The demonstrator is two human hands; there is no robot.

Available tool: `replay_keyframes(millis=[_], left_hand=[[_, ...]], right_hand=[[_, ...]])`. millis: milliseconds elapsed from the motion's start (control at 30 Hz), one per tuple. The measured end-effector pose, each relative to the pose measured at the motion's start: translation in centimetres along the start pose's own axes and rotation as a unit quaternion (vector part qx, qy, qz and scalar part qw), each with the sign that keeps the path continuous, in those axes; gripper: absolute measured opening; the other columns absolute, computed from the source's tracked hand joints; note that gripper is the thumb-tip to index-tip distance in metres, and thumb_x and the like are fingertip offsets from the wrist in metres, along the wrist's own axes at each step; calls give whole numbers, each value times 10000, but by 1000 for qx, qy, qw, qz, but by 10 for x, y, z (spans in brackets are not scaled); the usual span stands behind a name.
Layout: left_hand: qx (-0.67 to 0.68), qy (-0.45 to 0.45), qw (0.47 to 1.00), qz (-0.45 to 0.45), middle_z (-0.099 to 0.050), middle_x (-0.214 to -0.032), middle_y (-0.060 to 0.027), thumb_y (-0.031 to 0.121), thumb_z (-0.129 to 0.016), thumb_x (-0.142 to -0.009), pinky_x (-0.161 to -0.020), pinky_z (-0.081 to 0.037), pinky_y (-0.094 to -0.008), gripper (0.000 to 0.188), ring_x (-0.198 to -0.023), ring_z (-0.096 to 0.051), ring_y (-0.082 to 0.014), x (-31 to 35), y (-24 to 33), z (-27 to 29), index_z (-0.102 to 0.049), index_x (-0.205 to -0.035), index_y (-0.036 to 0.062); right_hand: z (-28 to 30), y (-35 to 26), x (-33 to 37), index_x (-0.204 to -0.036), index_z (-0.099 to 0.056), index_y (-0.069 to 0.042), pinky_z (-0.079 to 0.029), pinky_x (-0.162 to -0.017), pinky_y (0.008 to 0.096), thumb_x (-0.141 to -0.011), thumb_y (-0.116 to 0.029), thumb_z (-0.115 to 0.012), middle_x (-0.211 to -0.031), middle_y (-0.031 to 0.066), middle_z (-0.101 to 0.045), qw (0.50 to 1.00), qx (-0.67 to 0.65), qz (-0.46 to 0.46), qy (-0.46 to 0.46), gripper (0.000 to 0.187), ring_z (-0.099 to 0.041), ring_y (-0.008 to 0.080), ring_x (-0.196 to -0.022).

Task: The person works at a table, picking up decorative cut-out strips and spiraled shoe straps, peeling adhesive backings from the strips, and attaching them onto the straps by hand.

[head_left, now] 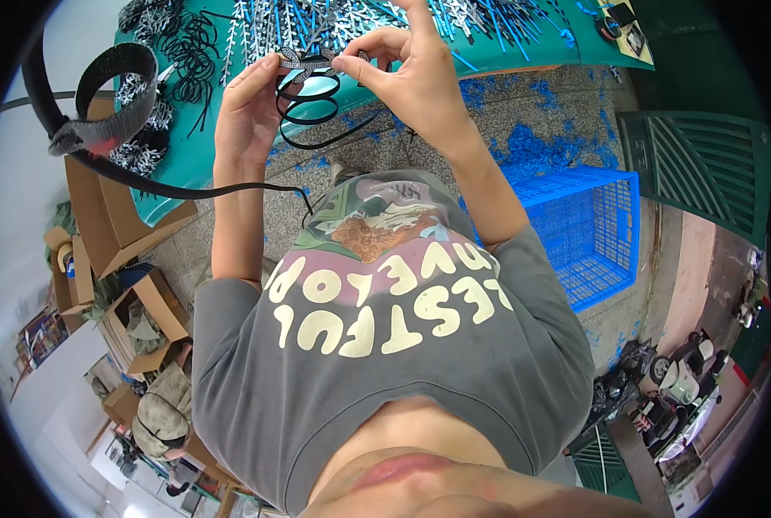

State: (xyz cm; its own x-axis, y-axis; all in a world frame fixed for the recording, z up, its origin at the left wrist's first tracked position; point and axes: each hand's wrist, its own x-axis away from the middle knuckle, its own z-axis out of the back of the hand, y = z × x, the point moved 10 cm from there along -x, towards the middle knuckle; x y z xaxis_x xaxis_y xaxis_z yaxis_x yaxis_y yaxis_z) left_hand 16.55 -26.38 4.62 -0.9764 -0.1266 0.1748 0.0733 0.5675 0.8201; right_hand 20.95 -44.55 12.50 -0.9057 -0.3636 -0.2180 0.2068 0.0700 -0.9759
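Over the near edge of a green-covered table [506, 57], both my hands hold a dark, silver-speckled leaf-shaped decoration [309, 63]. My left hand [249, 108] pinches its left end between thumb and fingers. At the other end, my right hand [421, 97] grips it with thumb and bent fingers, the index finger raised. A thin black strip [309, 118] hangs below the decoration in loose coils, its tail running to the right. Many silver-and-black sprigs [312, 28] with blue stems lie on the table just beyond my hands.
Coiled black strips [187, 52] lie at the table's left. A blue plastic crate [631, 229] stands on the floor at right, near blue scraps [541, 151]. Cardboard boxes [109, 203] and another person [162, 414] are at left. A black strap [143, 180] loops across the upper left.
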Motion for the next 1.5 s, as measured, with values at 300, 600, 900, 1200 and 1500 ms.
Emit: replay_keyframes(millis=[300, 600, 900, 1200, 1500], left_hand=[[-31, -57, 993, 98, -563, -1096, -103, 268, -475, -910, -780, -500, -308, 328, -926, -566, -175, -3, -25, -5, -515, -1116, 16], [-653, -305, 659, -218, -623, -982, -95, 216, -649, -790, -879, -414, -321, 251, -1050, -530, -174, -1, 41, -95, -642, -995, 71], [-621, -309, 720, 8, -619, -848, -34, 100, -638, -791, -744, -442, -268, 148, -812, -556, -115, -13, 10, -60, -619, -908, 10], [-625, -297, 721, -38, -591, -863, -51, 97, -632, -787, -776, -419, -280, 171, -836, -540, -143, -8, 13, -57, -606, -921, -6], [-553, -325, 760, -104, -581, -842, -59, 88, -625, -793, -748, -426, -273, 133, -802, -541, -150, 13, 33, -77, -603, -879, -12]], right_hand=[[-33, 30, -1, -882, -628, -69, -399, -823, 287, -826, -282, -618, -1035, 50, -560, 952, 120, 219, -176, 220, -513, 183, -990], [-43, 46, -2, -825, -622, -47, -420, -809, 306, -780, -277, -661, -990, 78, -564, 971, 57, 162, -168, 237, -537, 209, -951], [-40, 130, 14, -987, -589, -33, -474, -745, 239, -864, -222, -588, -884, 52, -618, 948, -231, -122, -183, 226, -587, 99, -804], [4, 47, 21, -839, -628, -37, -429, -561, 184, -728, -96, -720, -731, -3, -606, 995, 65, 54, -47, 156, -522, 38, -636], [7, 30, 15, -875, -609, -52, -431, -568, 185, -714, -81, -730, -727, 0, -607, 994, 71, 70, -52, 203, -525, 40, -634]])
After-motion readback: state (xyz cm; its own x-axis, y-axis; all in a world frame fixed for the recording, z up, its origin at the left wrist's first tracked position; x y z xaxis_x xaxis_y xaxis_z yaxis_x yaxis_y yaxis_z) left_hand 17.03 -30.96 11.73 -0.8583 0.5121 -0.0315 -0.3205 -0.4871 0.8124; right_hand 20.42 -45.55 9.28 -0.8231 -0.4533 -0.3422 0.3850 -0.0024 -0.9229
